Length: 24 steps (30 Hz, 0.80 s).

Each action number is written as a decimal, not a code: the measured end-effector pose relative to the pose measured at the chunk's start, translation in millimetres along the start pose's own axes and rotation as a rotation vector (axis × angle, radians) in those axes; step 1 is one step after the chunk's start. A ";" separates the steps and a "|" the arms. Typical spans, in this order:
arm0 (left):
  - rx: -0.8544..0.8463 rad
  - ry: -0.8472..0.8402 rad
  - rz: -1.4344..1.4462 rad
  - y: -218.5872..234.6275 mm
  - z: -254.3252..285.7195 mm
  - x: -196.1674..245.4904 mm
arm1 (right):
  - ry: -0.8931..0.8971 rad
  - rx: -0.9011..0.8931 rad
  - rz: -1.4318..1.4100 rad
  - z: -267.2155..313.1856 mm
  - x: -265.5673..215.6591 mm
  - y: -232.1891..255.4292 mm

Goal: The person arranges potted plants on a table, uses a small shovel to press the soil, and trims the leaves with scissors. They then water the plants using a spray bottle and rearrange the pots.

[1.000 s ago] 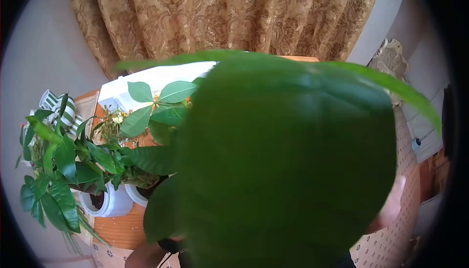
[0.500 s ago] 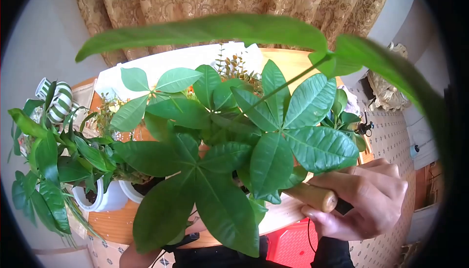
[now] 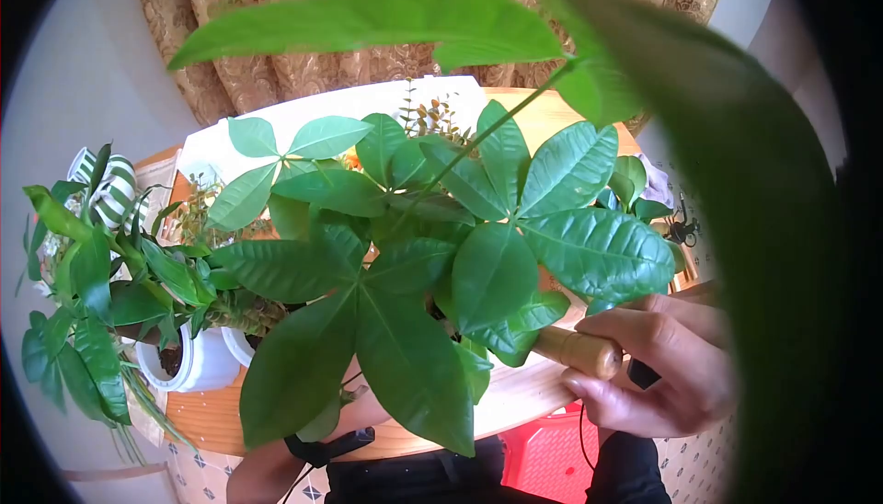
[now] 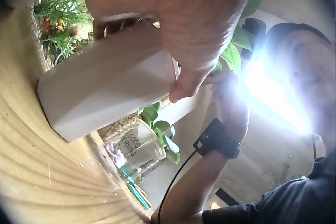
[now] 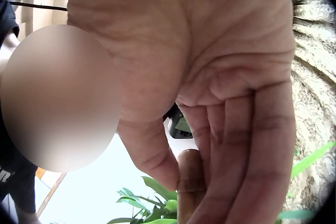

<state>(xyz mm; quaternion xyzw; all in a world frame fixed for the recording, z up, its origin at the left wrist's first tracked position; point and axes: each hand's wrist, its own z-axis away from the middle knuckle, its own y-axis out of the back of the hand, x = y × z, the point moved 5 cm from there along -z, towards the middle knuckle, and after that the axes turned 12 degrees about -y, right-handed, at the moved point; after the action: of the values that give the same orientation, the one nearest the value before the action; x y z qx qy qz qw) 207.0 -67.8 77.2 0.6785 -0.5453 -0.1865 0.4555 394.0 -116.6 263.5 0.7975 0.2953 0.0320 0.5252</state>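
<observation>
A leafy potted plant (image 3: 501,269) with broad green leaves fills the middle of the head view. Its tall, angular white pot (image 4: 105,85) stands on the table in the left wrist view. My left hand (image 4: 157,11) grips that pot at the rim, thumb on the near side and fingers across the top; leaves hide this hand in the head view. My right hand (image 3: 667,366) pinches a short, rounded wooden handle (image 3: 579,352) between thumb and fingers. Leaves cover the handle's far end, so I cannot tell what tool it belongs to.
On the left, more leafy plants (image 3: 101,292) stand by white pots (image 3: 207,361) and a green-and-white striped vase (image 3: 115,187). A clear "GOOD MORNING" cup (image 4: 134,148) sits behind the pot. One large leaf (image 3: 699,136) hangs close before the head camera. A red stool (image 3: 552,458) is below the table edge.
The big leaf that blocked most of the head view a second ago has swung up and right, uncovering the plant and my right hand. The right hand has since shifted slightly left, holding the handle.
</observation>
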 end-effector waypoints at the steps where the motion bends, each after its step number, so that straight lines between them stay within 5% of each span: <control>1: 0.008 0.004 0.005 0.9 1.3 0.1 | 0.000 0.006 0.002 -1.8 -1.6 -1.9; 3: 0.020 0.017 0.017 2.6 4.6 0.3 | 0.073 0.167 -0.049 -7.3 -7.7 -0.5; 24: 0.145 0.189 0.168 17.0 31.2 -6.6 | 0.086 0.139 -0.030 -6.8 -4.3 3.1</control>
<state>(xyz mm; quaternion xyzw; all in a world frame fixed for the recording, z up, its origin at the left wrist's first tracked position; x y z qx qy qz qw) 171.7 -74.5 73.5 0.6761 -0.5668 -0.0430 0.4688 389.3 -114.1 270.2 0.8255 0.3308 0.0376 0.4558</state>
